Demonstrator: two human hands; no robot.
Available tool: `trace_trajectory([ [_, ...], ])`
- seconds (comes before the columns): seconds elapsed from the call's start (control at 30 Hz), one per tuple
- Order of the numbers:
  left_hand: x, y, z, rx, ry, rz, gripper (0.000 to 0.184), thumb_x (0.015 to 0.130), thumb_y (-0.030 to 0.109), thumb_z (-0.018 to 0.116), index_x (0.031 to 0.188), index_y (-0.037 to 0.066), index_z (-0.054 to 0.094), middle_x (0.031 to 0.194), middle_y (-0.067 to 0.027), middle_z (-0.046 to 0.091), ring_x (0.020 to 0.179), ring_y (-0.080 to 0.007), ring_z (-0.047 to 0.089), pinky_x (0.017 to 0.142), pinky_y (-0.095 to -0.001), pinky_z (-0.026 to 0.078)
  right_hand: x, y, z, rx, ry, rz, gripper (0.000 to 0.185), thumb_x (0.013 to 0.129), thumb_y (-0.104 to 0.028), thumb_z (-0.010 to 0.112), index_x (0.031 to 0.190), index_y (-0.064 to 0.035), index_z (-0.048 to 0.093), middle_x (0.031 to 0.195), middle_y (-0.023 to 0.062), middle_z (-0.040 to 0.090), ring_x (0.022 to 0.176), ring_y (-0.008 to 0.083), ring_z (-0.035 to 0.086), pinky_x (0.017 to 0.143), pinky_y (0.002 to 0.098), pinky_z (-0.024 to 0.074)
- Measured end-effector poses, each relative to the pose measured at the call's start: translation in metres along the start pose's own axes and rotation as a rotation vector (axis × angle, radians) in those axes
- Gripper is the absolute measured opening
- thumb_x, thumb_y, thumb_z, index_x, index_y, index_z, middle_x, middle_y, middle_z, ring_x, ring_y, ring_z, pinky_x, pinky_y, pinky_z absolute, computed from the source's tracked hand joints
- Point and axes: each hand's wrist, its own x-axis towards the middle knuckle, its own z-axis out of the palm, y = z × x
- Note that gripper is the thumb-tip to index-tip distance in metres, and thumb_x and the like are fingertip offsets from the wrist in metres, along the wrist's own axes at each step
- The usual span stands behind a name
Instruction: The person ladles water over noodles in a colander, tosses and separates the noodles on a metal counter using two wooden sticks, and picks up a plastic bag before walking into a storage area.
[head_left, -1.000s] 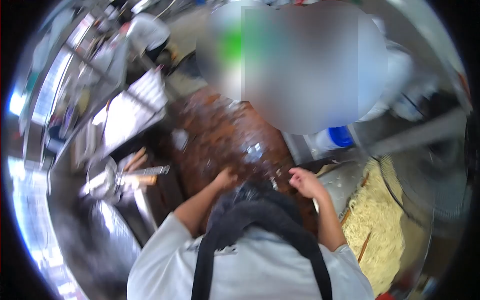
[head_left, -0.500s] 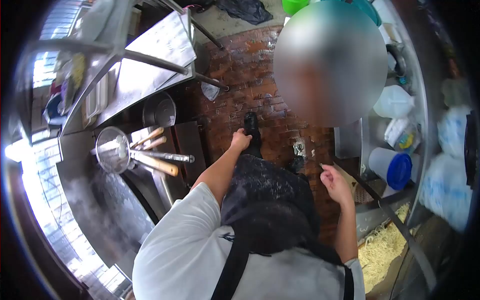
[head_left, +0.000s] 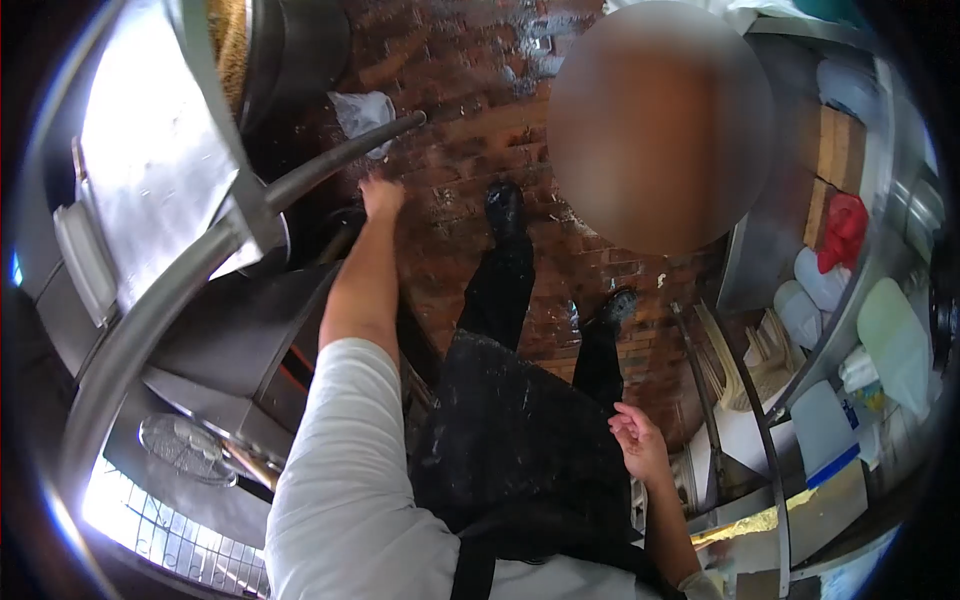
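Note:
My left hand (head_left: 381,197) reaches forward over the red brick floor (head_left: 470,150), near the end of a metal rail (head_left: 345,158) and below a crumpled clear plastic bag (head_left: 362,118). Its fingers are blurred, and what they hold, if anything, cannot be made out. Beside the dark apron (head_left: 520,440), at the right, my right hand (head_left: 638,440) hangs with loosely bent, parted fingers and nothing in it. Two black shoes show on the floor, one ahead (head_left: 505,208) and one at the right (head_left: 615,308).
A shiny metal table (head_left: 150,150) stands at the upper left. Below it are steel equipment and a wire strainer (head_left: 187,448). Shelves at the right hold a red bag (head_left: 843,232), plastic containers and a blue-edged tub (head_left: 825,435). A blurred round patch covers the upper middle.
The view has moved forward along the brick floor. My left hand has stretched forward and left; my right hand now sits lower beside the apron. The strainer has shifted to the lower left.

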Motion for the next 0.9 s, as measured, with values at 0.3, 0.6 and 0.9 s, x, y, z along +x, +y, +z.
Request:
trace_trajectory([
  [0.3,0.213,-0.081,0.071,-0.309,0.269,0.239,0.060,0.077,0.043,0.074,0.132,0.023,0.063,0.136,-0.0242,0.057,0.130,-0.0420,0.051,0.114,-0.0485,0.035,0.061,0.034,0.015,-0.084,-0.023,0.202,0.032,0.097,-0.006,0.061,0.129,-0.0072,0.058,0.099,0.0091,0.069,0.089,0.0175,0.066,0.079,0.0314,0.0549],
  [0.6,0.230,-0.051,0.030,0.352,-0.167,0.530,0.041,0.083,0.046,0.067,0.108,0.014,0.073,0.123,-0.0102,0.067,0.126,-0.0322,0.052,0.109,-0.0501,0.035,0.084,0.025,0.013,-0.151,-0.041,0.298,0.034,0.096,0.000,0.058,0.129,-0.0061,0.055,0.093,0.0041,0.066,0.087,0.0142,0.064,0.082,0.0296,0.0525],
  [0.9,0.080,-0.068,0.081,-0.465,0.296,-0.165,0.036,0.080,0.027,0.074,0.104,0.002,0.065,0.099,-0.0168,0.067,0.093,-0.0330,0.065,0.082,-0.0439,0.052,0.070,0.008,0.017,-0.141,-0.036,0.172,0.033,0.097,-0.006,0.058,0.131,-0.0062,0.055,0.096,0.0086,0.068,0.085,0.0169,0.065,0.078,0.0304,0.0535],
])
